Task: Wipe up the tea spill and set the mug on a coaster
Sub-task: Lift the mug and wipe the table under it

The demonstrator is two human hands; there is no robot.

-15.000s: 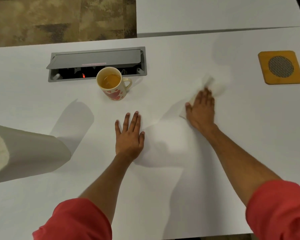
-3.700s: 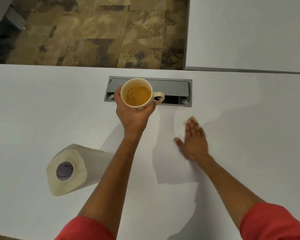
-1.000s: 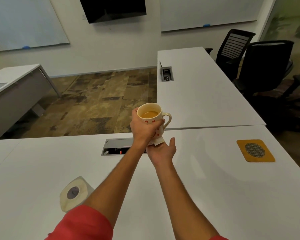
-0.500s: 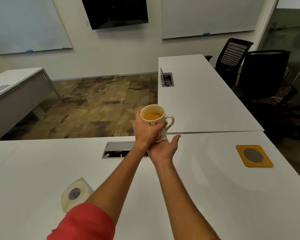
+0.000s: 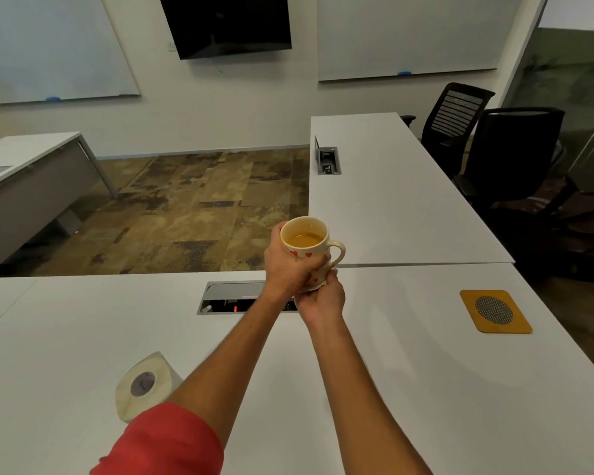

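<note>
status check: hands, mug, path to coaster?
Left hand grips mug, lifted, tea inside. Right hand at mug base, pressing a bit of paper towel. Coaster bare, off to the right; nothing between.

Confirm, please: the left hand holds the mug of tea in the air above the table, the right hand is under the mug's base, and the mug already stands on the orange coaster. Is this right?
One part is wrong. In the head view the mug is not on the orange coaster; the coaster lies bare on the table, far to the right. The left hand holds the mug in the air, and the right hand is under its base.
</note>
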